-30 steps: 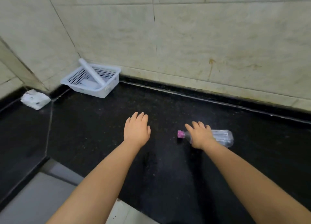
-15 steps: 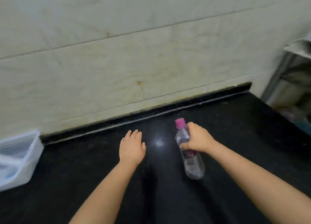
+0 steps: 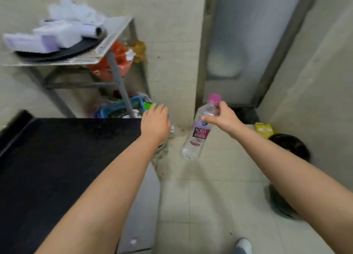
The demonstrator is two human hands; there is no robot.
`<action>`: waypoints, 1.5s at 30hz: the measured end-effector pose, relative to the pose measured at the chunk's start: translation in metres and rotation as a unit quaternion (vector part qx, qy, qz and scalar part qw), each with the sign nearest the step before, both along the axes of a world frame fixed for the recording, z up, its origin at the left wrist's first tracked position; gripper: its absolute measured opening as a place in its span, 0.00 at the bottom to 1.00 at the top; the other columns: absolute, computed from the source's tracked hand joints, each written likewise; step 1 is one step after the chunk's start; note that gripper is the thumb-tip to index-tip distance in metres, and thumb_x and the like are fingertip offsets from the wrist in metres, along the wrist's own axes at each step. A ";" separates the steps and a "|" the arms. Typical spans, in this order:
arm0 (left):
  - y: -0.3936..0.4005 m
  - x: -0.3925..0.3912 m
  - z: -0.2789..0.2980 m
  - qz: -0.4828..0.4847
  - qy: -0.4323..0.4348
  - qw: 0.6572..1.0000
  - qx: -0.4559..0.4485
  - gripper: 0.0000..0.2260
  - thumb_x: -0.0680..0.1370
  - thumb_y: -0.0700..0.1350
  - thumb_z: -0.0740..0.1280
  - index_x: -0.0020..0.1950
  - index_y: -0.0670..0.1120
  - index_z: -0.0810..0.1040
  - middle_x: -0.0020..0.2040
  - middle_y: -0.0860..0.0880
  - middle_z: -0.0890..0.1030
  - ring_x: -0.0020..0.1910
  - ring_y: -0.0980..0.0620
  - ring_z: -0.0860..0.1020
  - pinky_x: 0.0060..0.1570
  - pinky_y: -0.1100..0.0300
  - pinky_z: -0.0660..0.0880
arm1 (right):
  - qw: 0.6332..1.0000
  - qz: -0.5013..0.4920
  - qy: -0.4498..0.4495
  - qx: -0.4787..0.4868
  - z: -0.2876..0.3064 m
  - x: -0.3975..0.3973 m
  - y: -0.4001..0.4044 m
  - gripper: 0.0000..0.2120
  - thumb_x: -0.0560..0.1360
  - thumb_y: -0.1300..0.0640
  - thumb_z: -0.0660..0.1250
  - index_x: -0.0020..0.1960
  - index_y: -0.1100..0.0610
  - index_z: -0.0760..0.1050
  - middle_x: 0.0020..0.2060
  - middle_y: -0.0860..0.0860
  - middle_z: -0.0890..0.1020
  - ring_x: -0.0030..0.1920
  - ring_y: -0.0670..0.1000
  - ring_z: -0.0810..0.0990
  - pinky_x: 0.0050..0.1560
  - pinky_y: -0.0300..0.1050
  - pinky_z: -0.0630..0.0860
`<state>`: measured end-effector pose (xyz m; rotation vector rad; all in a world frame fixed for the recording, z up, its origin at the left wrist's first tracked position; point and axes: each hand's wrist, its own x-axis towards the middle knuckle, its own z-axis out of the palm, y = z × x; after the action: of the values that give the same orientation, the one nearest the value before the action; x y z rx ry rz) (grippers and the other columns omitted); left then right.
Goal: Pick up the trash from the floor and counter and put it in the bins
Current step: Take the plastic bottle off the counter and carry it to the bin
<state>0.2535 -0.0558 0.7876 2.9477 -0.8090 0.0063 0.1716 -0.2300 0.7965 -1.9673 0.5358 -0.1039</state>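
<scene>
The black bench (image 3: 57, 167) filled the lower left, beside the tiled floor (image 3: 200, 206). Above the floor, the right hand (image 3: 223, 118) held its grip clenched around the neck of a clear soda bottle (image 3: 198, 133) with a pink cap (image 3: 214, 98). The left hand (image 3: 154, 123) hovered released, fingers loose, over the bench's edge.

Both arms extended forward. Left hand (image 3: 155, 124) empty, palm down, fingers loosely together. Right hand (image 3: 223, 118) pinching bottle (image 3: 197, 132) near its neck.
</scene>
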 end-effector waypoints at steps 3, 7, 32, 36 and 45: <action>-0.145 -0.020 -0.007 -0.106 0.008 0.994 -0.002 0.20 0.79 0.44 0.59 0.70 0.42 0.67 0.73 0.45 0.68 0.75 0.45 0.60 0.71 0.50 0.61 | 0.992 -0.123 -0.006 0.007 -0.006 -0.057 -0.122 0.36 0.70 0.58 0.73 0.71 0.59 0.59 0.61 0.58 0.75 0.59 0.54 0.75 0.62 0.49 0.72; -0.317 -0.078 -0.031 -0.210 0.043 0.977 -0.002 0.22 0.80 0.46 0.58 0.74 0.43 0.62 0.76 0.46 0.62 0.77 0.46 0.57 0.75 0.51 0.58 | 0.978 -0.210 -0.009 -0.005 -0.009 -0.145 -0.265 0.48 0.71 0.62 0.72 0.77 0.52 0.42 0.73 0.56 0.64 0.71 0.55 0.67 0.67 0.44 0.66; -0.793 0.015 -0.375 -0.344 0.217 0.876 0.259 0.23 0.81 0.44 0.56 0.75 0.42 0.57 0.76 0.43 0.59 0.76 0.45 0.56 0.74 0.54 0.58 | 0.818 -0.503 0.265 0.089 -0.379 -0.096 -0.691 0.15 0.75 0.63 0.65 0.59 0.67 0.69 0.32 0.52 0.72 0.41 0.53 0.71 0.42 0.43 0.64; -0.810 0.014 -0.481 -0.369 0.255 0.839 0.307 0.27 0.82 0.44 0.56 0.77 0.41 0.48 0.79 0.42 0.50 0.78 0.44 0.49 0.77 0.54 0.50 | 0.788 -0.505 0.312 0.163 -0.495 -0.082 -0.688 0.14 0.75 0.60 0.66 0.33 0.54 0.66 0.40 0.62 0.76 0.45 0.60 0.79 0.43 0.43 0.68; -0.784 0.021 -0.634 -0.408 0.267 0.801 0.348 0.35 0.81 0.54 0.55 0.77 0.39 0.38 0.78 0.41 0.38 0.78 0.44 0.39 0.77 0.55 0.43 | 0.839 -0.384 0.346 0.170 -0.654 -0.038 -0.669 0.17 0.74 0.63 0.65 0.61 0.67 0.71 0.61 0.66 0.73 0.61 0.64 0.73 0.62 0.51 0.71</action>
<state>0.2743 -0.8400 0.1532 2.5158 -2.2001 -1.3520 0.1333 -0.8989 0.1428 -1.2892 1.6846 0.2073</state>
